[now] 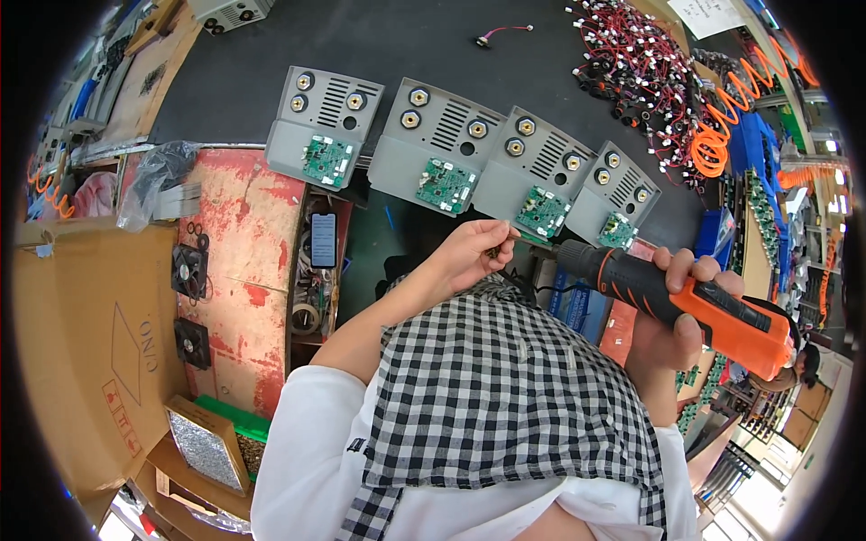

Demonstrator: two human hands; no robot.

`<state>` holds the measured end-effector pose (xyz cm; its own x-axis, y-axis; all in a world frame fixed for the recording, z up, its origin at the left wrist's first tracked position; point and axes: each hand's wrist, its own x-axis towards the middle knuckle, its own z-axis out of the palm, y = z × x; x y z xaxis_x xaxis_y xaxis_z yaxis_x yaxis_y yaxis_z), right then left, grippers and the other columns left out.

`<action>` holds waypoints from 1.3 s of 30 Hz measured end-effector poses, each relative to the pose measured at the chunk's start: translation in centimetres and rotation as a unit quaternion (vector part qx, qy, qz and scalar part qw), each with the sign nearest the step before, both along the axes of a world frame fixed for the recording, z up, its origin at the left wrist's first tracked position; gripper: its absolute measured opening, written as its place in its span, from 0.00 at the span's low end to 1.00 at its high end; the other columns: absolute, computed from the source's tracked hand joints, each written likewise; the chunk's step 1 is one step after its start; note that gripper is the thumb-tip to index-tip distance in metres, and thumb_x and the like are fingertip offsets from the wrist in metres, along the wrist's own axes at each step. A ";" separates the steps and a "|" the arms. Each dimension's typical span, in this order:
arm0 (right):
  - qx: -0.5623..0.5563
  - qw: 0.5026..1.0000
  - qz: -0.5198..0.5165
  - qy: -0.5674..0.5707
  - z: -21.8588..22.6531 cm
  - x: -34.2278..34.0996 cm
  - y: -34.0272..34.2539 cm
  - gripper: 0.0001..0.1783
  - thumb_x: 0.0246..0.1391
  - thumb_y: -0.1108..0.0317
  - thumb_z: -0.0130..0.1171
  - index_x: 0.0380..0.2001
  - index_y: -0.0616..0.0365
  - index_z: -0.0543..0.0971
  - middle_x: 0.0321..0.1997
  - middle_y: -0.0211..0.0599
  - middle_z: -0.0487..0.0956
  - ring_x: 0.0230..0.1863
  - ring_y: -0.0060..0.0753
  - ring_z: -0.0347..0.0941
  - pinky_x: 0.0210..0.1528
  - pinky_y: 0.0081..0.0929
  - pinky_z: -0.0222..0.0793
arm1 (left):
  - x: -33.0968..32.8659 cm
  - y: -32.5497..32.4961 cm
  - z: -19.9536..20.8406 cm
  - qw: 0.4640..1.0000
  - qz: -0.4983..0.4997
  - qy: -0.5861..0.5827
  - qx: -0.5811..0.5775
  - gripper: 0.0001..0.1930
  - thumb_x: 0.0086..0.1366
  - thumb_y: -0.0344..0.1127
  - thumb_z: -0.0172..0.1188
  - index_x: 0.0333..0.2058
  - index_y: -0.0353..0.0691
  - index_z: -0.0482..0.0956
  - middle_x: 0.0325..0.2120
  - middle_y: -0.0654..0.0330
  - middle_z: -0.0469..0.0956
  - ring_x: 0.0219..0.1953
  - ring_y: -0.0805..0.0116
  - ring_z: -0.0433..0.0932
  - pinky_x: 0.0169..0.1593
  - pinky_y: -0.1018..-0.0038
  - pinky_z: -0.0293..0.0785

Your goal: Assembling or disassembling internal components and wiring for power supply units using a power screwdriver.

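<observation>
My right hand [693, 288] grips an orange and black electric screwdriver [645, 287], held level with its bit pointing left. The bit reaches the fingertips of my left hand [474, 252], which is closed in a pinch. Small dark, brassy pieces that look like screws [493, 253] show between those fingers. Just beyond my hands, several bent grey metal panels stand in a row along the bench edge. Each carries a green circuit board [446, 186] and round connectors with brass centres. The panel [499, 185] beyond my left hand is closest to it.
A black mat [433, 54] covers the bench. Wired connectors [631, 72] are heaped at the far right, beside a coiled orange air hose [711, 149]. To the left are a red worn board [244, 243], a phone [323, 240], black fans [189, 270] and a large cardboard box [99, 343].
</observation>
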<state>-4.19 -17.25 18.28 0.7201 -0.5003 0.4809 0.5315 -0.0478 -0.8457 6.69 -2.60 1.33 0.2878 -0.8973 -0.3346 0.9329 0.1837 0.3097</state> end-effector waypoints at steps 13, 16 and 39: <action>0.034 0.997 0.050 0.039 -0.2 -1.8 -3.3 0.24 0.33 0.64 0.62 0.36 0.50 0.63 0.32 0.29 0.66 0.29 0.25 0.62 0.43 0.34 0.59 | -1.3 -3.2 -1.8 0.989 -0.133 -0.067 0.021 0.16 0.59 0.43 0.48 0.31 0.32 0.70 0.18 0.62 0.69 0.20 0.77 0.64 0.21 0.84 0.58; 0.002 0.999 -0.007 0.042 -1.1 -2.5 -3.7 0.24 0.35 0.65 0.61 0.37 0.50 0.63 0.36 0.31 0.68 0.31 0.27 0.63 0.45 0.36 0.61 | -1.9 -4.6 -1.2 0.993 -0.103 -0.040 0.035 0.22 0.59 0.48 0.44 0.37 0.31 0.69 0.21 0.61 0.70 0.24 0.74 0.67 0.29 0.80 0.65; -0.019 0.995 -0.094 0.032 -4.5 -2.8 -7.4 0.24 0.29 0.83 0.49 0.35 0.55 0.59 0.37 0.45 0.68 0.31 0.34 0.65 0.37 0.35 0.62 | -4.1 -9.7 -4.1 0.962 0.102 -0.101 0.231 0.13 0.56 0.41 0.53 0.31 0.36 0.71 0.23 0.62 0.73 0.20 0.77 0.69 0.23 0.83 0.66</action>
<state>-6.98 -24.61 13.81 0.6449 -0.6115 0.4584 0.4562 -0.1731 -0.8729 2.64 -12.28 -2.76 0.5431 -0.5834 -0.6038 0.8045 0.1557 0.5732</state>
